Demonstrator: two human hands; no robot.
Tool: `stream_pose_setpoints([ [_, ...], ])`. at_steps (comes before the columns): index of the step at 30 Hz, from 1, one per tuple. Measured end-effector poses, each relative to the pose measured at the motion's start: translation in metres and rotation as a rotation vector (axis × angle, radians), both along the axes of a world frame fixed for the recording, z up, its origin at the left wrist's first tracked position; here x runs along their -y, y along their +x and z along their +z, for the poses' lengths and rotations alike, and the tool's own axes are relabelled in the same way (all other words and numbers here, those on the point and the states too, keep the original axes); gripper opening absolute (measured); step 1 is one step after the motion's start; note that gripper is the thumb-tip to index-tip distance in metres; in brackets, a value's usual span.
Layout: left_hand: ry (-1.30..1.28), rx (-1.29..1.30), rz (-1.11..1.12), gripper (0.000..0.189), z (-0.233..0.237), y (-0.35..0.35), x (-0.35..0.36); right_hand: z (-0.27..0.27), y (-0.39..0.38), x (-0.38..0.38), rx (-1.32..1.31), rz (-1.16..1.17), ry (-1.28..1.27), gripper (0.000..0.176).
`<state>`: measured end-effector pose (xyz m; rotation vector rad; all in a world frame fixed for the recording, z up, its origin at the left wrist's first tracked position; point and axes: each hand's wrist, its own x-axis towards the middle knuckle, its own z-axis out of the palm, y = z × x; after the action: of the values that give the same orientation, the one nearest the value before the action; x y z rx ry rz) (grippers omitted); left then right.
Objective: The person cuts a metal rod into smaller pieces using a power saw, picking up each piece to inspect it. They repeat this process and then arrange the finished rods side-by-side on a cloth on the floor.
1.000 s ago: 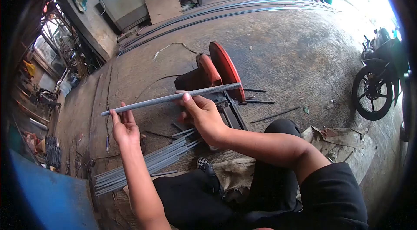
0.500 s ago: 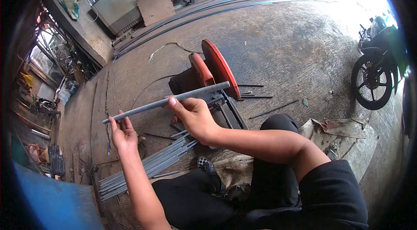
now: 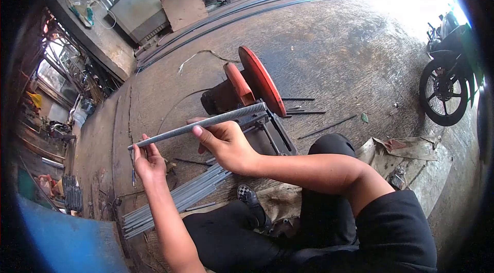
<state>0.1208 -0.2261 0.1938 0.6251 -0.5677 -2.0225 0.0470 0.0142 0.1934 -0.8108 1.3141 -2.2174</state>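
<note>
A grey threaded rod (image 3: pixel 175 132) slants across in front of me, its right end higher in view than its left. My right hand (image 3: pixel 226 147) grips it near the middle, thumb on the near side. At the rod's left end, the fingertips of my left hand (image 3: pixel 150 164) hold it. Behind the rod's right part stands a cut-off saw with a red guard (image 3: pixel 261 80) and red handle (image 3: pixel 238 82); part of its base is hidden by the rod and my right hand. A bundle of grey rods (image 3: pixel 177 200) lies on the floor below my hands.
Short dark bars (image 3: pixel 328 126) lie right of the saw. A crumpled cloth (image 3: pixel 406 162) is on the floor near my knee. A motorcycle wheel (image 3: pixel 443 90) stands at the right, long bars (image 3: pixel 226 19) lie at the back, and a blue panel (image 3: pixel 67 237) is at lower left.
The rod's right end has shifted slightly left and down in view, and its left end slightly right. Both hands keep their hold. The surroundings have shifted a little with the camera.
</note>
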Motion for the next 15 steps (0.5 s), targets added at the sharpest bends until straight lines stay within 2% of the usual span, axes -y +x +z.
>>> stream_pose_setpoints([
  [5,-0.018,-0.033,-0.062,0.031,-0.010,0.002,0.011,-0.001,0.000,0.001,-0.060,0.015,0.042,0.037],
  [15,0.076,-0.007,-0.028,0.033,-0.009,-0.001,0.004,0.005,0.002,-0.001,-0.113,-0.031,-0.007,0.038],
])
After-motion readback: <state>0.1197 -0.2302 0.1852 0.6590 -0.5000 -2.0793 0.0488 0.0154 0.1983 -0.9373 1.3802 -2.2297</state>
